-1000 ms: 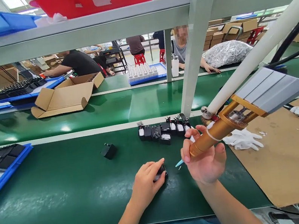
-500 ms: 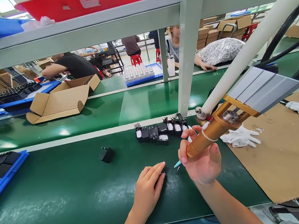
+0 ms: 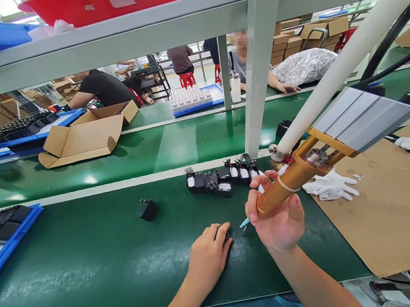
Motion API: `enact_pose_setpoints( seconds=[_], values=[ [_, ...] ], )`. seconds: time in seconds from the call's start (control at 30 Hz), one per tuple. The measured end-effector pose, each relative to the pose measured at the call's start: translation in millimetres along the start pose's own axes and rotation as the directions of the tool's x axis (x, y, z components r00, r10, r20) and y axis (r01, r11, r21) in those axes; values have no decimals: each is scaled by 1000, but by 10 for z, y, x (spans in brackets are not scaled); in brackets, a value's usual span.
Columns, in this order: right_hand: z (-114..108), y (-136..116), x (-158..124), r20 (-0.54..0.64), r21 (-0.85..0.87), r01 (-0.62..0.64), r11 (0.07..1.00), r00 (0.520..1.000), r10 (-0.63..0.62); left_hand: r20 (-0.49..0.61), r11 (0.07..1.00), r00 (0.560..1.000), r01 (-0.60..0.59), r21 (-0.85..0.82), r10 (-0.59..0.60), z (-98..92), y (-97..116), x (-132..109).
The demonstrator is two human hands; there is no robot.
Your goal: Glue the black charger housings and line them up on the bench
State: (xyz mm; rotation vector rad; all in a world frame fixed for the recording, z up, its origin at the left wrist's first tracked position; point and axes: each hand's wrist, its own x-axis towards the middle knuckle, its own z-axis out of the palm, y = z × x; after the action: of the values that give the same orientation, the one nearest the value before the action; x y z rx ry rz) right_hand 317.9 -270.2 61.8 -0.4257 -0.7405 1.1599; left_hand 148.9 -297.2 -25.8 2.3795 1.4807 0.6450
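Observation:
My left hand (image 3: 209, 257) rests low over the green bench, its fingers closed on a small dark piece (image 3: 225, 234), mostly hidden. To its right, my right hand (image 3: 280, 225) is raised palm toward me with curled fingers. A light-blue pointed tool (image 3: 244, 223) sticks out from it toward the left hand. A gold cylinder (image 3: 284, 190) on a white pole covers the middle of this hand, so the grip is partly hidden. Beyond the hands, several black plug adapters (image 3: 209, 181) with white faces stand in a cluster. One black adapter (image 3: 147, 210) lies apart to the left.
A blue tray (image 3: 18, 239) of black parts sits at the left. White gloves (image 3: 331, 186) lie on a cardboard sheet (image 3: 400, 215) at the right. An upright post (image 3: 256, 82) and shelf rail (image 3: 92, 44) cross ahead. A person (image 3: 242, 58) sits across the far bench.
My left hand has shifted slightly right, and its fingers have bent more around the dark piece. My right hand keeps nearly the same place, with the light-blue tool in it.

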Motion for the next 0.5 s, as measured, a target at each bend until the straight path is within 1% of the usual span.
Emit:
enact_pose_setpoints(
  seconds=[0.03,0.07,0.1,0.13,0.17,0.2,0.23,0.27,0.3,0.33,0.37,0.4,0.43,0.47,0.5],
  values=[
    [-2,0,2,-3,-5,5,1000,1000,-5,9,989,998,65,-132,-65,-15,-15,0],
    [-4,0,5,-6,-9,9,1000,1000,-9,24,943,987,159,-293,-159,-32,-30,2],
    [-5,1,7,-10,-12,13,1000,1000,-13,59,841,960,267,-470,-272,-50,-43,4],
    [-7,2,9,-14,-13,14,1000,1000,-15,121,681,917,365,-635,-379,-67,-53,6],
    [-9,2,10,-18,-14,17,1000,1000,-17,202,482,866,433,-762,-457,-85,-57,9],
    [-11,2,11,-22,-14,18,1000,1000,-18,286,281,820,463,-840,-496,-103,-55,12],
    [-13,2,12,-25,-14,18,1000,1000,-18,358,104,788,465,-879,-501,-120,-48,14],
    [-15,1,12,-26,-14,16,1000,1000,-17,409,-36,771,450,-892,-488,-137,-38,15],
    [-16,0,12,-25,-11,15,1000,1000,-15,439,-138,766,428,-893,-469,-153,-27,14],
    [-18,-2,12,-24,-6,15,1000,1000,-15,454,-211,769,402,-891,-450,-167,-16,12],
    [-19,-2,12,-22,-1,15,1000,1000,-15,458,-263,777,378,-888,-432,-179,-9,8],
    [-21,-2,13,-22,4,16,1000,1000,-15,453,-293,789,355,-888,-416,-189,-6,2],
    [-22,-2,14,-21,8,17,1000,1000,-17,438,-298,801,337,-893,-407,-198,-9,-6],
    [-23,-1,15,-22,9,19,1000,1000,-19,414,-272,813,324,-906,-410,-206,-19,-16],
    [-24,1,16,-24,8,20,1000,1000,-20,384,-212,820,323,-923,-424,-215,-37,-27]
  ],
)
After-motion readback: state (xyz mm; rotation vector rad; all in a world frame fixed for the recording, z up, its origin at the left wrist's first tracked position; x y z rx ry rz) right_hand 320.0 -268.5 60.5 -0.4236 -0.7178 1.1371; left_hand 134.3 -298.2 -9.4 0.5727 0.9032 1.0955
